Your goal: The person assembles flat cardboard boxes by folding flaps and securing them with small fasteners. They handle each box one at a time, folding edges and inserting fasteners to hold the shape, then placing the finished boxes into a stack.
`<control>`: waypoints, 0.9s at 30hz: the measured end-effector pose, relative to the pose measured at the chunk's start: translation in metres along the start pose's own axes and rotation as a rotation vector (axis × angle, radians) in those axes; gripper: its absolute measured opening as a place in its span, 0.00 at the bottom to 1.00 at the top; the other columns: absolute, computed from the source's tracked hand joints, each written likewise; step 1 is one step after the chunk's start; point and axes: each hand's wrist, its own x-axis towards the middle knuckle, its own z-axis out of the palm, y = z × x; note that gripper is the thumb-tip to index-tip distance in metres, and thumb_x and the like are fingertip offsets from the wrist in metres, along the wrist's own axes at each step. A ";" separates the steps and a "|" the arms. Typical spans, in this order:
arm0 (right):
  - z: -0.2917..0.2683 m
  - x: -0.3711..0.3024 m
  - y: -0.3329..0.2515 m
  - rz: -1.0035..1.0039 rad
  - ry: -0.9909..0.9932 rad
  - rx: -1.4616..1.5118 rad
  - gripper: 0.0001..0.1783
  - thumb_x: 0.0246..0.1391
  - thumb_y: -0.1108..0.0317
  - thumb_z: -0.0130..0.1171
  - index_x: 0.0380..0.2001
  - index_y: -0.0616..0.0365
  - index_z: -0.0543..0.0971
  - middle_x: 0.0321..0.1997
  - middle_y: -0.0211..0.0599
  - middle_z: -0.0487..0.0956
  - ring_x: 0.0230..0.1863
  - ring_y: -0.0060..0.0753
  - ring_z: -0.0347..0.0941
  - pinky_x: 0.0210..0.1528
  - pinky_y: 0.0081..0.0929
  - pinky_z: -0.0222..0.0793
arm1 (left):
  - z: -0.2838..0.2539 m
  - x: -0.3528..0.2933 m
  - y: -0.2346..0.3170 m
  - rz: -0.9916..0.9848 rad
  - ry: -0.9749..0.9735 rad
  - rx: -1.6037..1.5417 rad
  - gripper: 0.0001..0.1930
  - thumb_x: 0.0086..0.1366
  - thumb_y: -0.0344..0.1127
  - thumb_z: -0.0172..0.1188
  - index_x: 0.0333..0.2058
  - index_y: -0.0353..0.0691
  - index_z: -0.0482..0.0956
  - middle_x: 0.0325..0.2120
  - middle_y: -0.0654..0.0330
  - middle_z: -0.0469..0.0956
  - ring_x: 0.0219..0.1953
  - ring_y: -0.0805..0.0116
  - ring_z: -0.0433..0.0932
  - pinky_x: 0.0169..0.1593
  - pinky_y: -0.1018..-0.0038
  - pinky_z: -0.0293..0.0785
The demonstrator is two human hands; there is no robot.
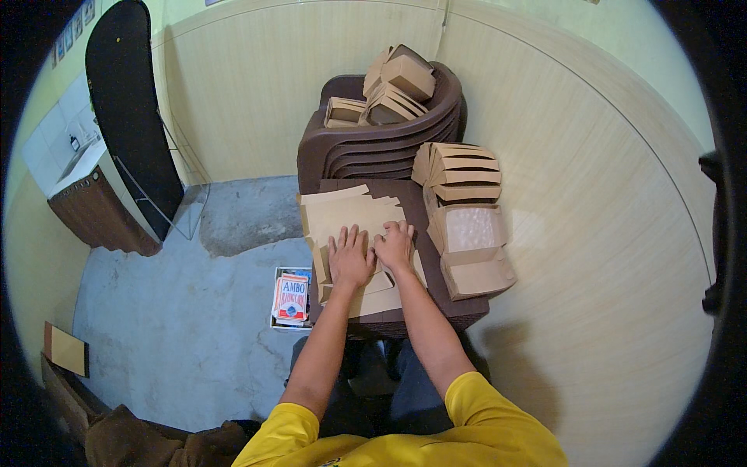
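Flat brown cardboard box blanks (331,216) lie in a loose stack on the seat of a brown plastic chair (424,268). My left hand (352,258) rests palm down on the top blank, fingers stretched and spread. Just right of it, my right hand (395,244) has its fingers bent and drawn together at a folded part of the same blank. Some folded flaps show under and below my wrists. On the seat's right side stand an opened box (476,272) with its lid up and a nested row of folded boxes (465,173).
More folded boxes (398,86) sit on the stacked chairs' upper part, against a wood-look wall (249,101). A white-edged box of card packs (290,300) stands on the floor left of the seat. A black ironing board (124,101) leans near a counter (101,210).
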 end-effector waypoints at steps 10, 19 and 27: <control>0.018 0.006 0.020 -0.050 0.062 0.281 0.26 0.49 0.74 0.69 0.55 0.60 0.81 0.46 0.43 0.87 0.47 0.41 0.83 0.54 0.39 0.79 | -0.001 -0.001 0.000 0.017 0.016 0.005 0.30 0.77 0.53 0.49 0.74 0.53 0.69 0.79 0.56 0.60 0.82 0.51 0.51 0.82 0.43 0.38; 0.008 0.004 0.014 0.038 0.026 0.499 0.24 0.51 0.78 0.66 0.54 0.62 0.82 0.46 0.42 0.90 0.43 0.31 0.85 0.51 0.30 0.81 | -0.006 -0.003 0.003 0.021 0.005 -0.001 0.29 0.76 0.52 0.48 0.74 0.63 0.70 0.78 0.55 0.61 0.82 0.50 0.51 0.82 0.42 0.38; 0.005 0.002 0.013 0.028 0.004 0.543 0.23 0.52 0.80 0.64 0.54 0.64 0.82 0.47 0.41 0.91 0.45 0.30 0.86 0.52 0.28 0.81 | -0.001 -0.002 0.000 0.022 0.001 -0.002 0.30 0.76 0.53 0.48 0.75 0.60 0.69 0.78 0.55 0.61 0.82 0.50 0.52 0.82 0.42 0.38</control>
